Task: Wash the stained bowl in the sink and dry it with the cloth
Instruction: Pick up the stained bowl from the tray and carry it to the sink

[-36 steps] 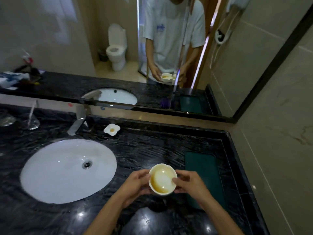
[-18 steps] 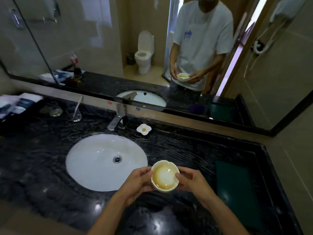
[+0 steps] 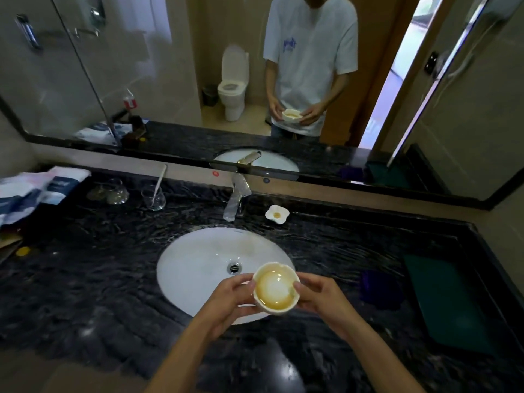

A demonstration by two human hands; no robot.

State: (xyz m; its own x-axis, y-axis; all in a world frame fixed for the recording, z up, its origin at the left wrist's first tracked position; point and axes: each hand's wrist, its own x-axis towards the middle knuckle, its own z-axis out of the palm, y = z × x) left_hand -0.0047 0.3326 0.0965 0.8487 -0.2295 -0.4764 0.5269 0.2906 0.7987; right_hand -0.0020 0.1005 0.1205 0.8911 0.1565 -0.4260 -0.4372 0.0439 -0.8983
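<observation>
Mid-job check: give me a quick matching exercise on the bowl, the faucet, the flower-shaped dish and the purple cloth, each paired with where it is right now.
Things:
1. stained bowl
2. faucet
3. flower-shaped dish
4. purple cloth

Places:
A. on the counter right of the sink, beside the green mat
B. held in both hands over the near edge of the sink
C. standing behind the sink, in front of the mirror
D. on the counter just right of the faucet

Pairs: 1-B, 2-C, 3-D, 4-A
</observation>
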